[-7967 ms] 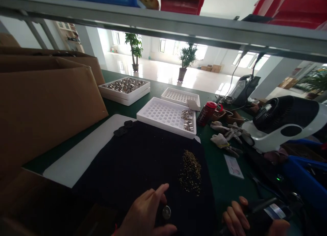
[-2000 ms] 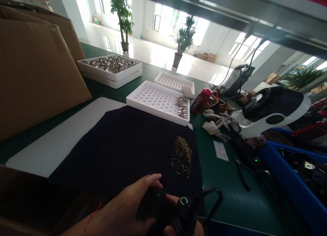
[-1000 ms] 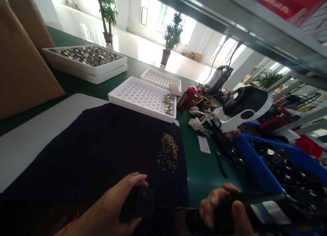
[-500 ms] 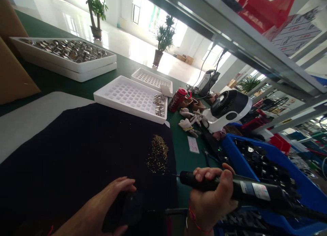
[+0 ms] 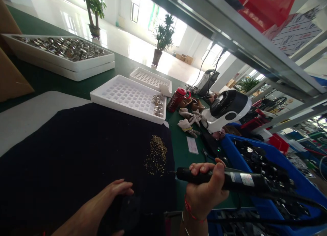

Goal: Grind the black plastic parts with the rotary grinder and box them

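Note:
My right hand [image 5: 205, 186] is wrapped round a black electric screwdriver [image 5: 241, 180], held level with its thin bit pointing left. The bit's tip is just right of a loose pile of tiny brass-coloured screws [image 5: 157, 150] on the dark cloth [image 5: 84, 154]. At the lower middle, my left hand [image 5: 108, 198] curves round a black, block-like part [image 5: 129, 208]. Dark cloth behind that part makes its outline hard to see, and the thumb is mostly out of frame.
Behind the cloth stands a white tray [image 5: 112, 92] with shiny metal pieces [image 5: 158, 108] at its right end. Stacked trays [image 5: 84, 67] of metal parts are at far left. A red bottle [image 5: 176, 100], a fan [image 5: 227, 109] and a blue bin [image 5: 258, 164] of black parts line the right.
The screwdriver and my right hand have moved slightly left, bringing the bit nearer the screws. My left hand with the black part has shifted a little left and down.

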Demonstrator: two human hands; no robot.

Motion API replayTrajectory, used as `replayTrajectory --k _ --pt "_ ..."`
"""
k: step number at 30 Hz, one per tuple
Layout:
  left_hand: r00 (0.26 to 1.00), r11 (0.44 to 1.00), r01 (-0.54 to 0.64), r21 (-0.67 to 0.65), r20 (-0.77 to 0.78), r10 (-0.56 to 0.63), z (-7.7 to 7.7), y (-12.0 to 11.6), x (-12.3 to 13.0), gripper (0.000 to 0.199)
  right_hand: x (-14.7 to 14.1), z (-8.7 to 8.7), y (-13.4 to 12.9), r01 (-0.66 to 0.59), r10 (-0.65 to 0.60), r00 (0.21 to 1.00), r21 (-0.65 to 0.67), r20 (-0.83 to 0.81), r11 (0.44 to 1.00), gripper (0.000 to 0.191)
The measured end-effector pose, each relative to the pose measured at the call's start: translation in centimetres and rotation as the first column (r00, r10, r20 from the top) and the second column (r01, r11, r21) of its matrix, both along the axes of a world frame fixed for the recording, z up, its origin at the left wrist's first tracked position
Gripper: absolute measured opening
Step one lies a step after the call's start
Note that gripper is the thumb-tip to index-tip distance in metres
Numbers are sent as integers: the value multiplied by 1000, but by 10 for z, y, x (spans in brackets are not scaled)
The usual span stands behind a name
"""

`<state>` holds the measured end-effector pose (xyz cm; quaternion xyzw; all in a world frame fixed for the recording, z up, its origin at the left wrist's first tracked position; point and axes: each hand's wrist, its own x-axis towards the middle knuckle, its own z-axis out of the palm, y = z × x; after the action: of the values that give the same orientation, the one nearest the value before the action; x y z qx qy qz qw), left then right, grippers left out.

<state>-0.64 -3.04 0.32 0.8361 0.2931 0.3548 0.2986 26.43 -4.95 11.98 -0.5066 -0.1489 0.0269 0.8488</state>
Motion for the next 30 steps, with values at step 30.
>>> replayTrajectory --k 30 --pt "999 999 37 -38 -11 -38 46 1 15 91 -74 13 -31 -541 541 841 102 33 835 25"
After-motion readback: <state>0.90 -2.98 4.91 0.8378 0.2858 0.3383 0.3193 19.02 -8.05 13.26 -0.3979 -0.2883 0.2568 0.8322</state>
